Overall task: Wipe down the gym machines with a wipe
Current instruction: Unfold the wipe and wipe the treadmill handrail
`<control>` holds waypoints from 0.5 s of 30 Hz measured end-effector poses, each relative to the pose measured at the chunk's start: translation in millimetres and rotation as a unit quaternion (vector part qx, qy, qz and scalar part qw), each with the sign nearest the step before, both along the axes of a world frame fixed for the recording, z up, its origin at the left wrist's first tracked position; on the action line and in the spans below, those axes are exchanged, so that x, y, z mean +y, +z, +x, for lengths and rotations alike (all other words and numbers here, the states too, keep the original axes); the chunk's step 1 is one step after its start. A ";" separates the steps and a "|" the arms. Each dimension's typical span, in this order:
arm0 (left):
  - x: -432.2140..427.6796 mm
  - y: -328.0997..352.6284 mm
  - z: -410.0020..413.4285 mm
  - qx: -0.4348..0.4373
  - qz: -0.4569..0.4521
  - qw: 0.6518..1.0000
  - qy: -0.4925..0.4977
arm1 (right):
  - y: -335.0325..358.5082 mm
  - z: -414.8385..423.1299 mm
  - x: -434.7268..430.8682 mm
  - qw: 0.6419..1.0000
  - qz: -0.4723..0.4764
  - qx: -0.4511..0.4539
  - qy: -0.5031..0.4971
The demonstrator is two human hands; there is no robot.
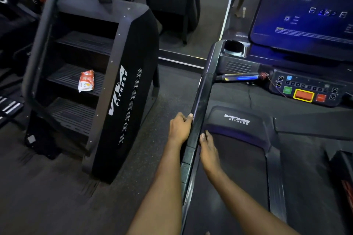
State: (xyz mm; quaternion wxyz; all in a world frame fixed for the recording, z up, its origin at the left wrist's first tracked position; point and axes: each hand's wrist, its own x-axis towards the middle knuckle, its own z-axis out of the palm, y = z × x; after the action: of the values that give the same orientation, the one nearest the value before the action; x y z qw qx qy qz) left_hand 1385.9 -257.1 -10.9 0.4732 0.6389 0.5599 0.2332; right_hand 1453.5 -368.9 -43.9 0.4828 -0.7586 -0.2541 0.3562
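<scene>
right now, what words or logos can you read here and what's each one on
"VIVA FITNESS": side panel of the stair climber
"VIVA FITNESS": treadmill hood
screen: text and icons too blurred to read
console buttons: marks too small to read
packet on a stair step: print too blurred to read

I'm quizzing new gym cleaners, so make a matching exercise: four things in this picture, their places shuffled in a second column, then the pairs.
1 orange packet
2 left hand
3 right hand
4 cup holder

A inner side of the treadmill handrail
B step of the stair climber
C top end of the handrail
D outer side of the handrail

Pairs: 1-B, 2-D, 3-A, 4-C
</scene>
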 end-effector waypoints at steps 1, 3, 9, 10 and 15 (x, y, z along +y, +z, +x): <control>2.1 -1.0 1.5 0.002 0.007 1.000 0.007 | -1.2 4.7 2.6 1.000 -0.002 0.002 -0.009; 3.6 -2.3 3.6 0.008 0.017 1.000 0.021 | -5.2 14.8 7.2 1.000 -0.005 -0.001 -0.013; 13.2 -5.9 -0.8 0.017 0.020 0.999 0.025 | -2.7 32.9 35.3 1.000 0.002 -0.002 -0.030; 19.4 -7.9 -2.3 0.013 0.018 1.000 0.013 | -1.7 33.8 45.6 0.999 0.007 -0.006 -0.038; 22.6 -16.1 -9.9 -0.014 0.006 0.999 -0.031 | -4.1 38.0 69.5 0.997 -0.003 -0.012 -0.076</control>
State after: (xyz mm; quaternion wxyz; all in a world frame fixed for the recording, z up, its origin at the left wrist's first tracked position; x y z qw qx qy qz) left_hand 1376.1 -234.5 -26.9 0.4845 0.6555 0.5315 0.2303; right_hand 1491.5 -299.5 -48.0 0.5029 -0.7814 -0.2007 0.3103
